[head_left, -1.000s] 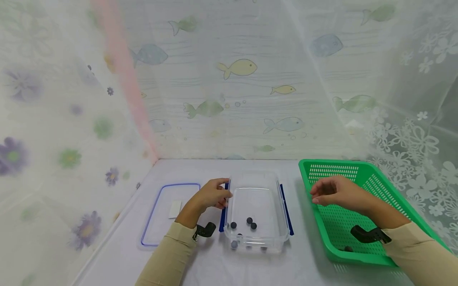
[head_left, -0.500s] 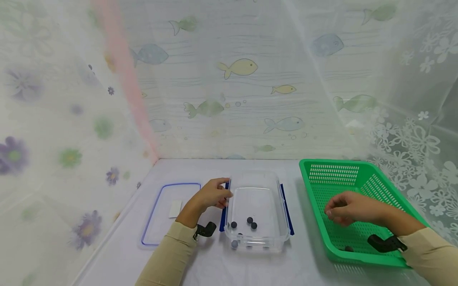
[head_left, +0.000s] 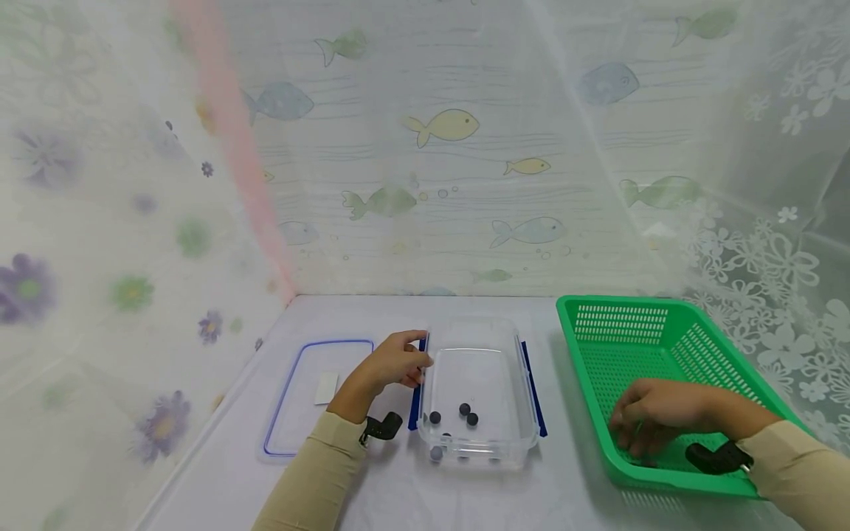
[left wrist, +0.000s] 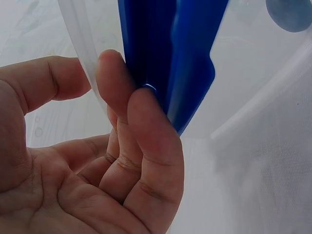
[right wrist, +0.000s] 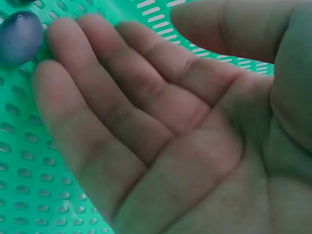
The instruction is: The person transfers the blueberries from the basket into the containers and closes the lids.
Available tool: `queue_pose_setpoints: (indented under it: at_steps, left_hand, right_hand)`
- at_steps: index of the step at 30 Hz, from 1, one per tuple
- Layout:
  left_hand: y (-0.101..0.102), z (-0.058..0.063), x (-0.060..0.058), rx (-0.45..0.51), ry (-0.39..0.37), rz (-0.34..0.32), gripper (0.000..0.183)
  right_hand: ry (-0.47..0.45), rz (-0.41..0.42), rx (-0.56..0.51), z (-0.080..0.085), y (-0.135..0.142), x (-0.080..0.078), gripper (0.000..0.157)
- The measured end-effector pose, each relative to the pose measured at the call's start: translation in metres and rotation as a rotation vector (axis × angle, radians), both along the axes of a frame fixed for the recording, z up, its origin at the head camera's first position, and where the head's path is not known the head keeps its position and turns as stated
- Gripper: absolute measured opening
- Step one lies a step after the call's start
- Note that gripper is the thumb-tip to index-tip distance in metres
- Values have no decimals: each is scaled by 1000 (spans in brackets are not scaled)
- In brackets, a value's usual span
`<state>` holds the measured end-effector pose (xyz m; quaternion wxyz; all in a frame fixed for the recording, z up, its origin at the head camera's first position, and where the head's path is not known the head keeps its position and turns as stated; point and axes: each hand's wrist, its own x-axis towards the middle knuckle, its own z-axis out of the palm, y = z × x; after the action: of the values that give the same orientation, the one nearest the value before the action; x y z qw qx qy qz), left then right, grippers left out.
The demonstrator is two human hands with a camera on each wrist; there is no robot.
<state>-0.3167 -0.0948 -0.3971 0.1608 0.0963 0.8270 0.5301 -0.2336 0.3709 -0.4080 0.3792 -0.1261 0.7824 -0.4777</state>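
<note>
My left hand (head_left: 395, 361) holds the left side of a clear plastic food container (head_left: 468, 372). In the left wrist view the thumb is at the clear wall, while curled fingers press on the blue side clip (left wrist: 156, 44). Several small dark round balls, blueberry-like (head_left: 464, 409), lie toward the container's front. My right hand (head_left: 657, 413) reaches low into a green plastic basket (head_left: 684, 483), fingers extended and slightly bent. A single bluish-purple ball (right wrist: 20, 38) sits just beyond those fingertips in the right wrist view, and nothing shows in the palm.
Left of the container lies a clear lid with a blue seal (head_left: 282, 402), with a white card (head_left: 326, 388) showing on it. A second blue clip (head_left: 533, 394) runs along the container's right side. Behind the table hangs a fish-print curtain (head_left: 451, 221).
My right hand has moved from above the basket's left rim rightward and down into the basket, toward the dark ball near its front. My left hand has stayed on the container.
</note>
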Motion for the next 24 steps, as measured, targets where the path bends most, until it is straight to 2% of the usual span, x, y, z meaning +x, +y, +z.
queue_pose_setpoints:
  at_steps: [5, 11, 14, 19, 24]
  left_hand:
    - [0, 1, 0, -5, 8, -2, 74]
    - [0, 1, 0, -13, 11, -7, 73]
    - [-1, 1, 0, -20, 13, -12, 73]
    - [-1, 0, 0, -18, 13, -16, 73]
    - [0, 0, 0, -14, 11, -8, 73]
  right_hand:
    - [-109, 41, -39, -1, -1, 1, 33]
    - [-123, 48, 85, -2, -4, 2, 34]
    - [-123, 68, 104, -3, -4, 2, 32]
    - [-175, 154, 77, -2, -6, 0, 24]
    - [-238, 243, 45, -2, -7, -2, 35]
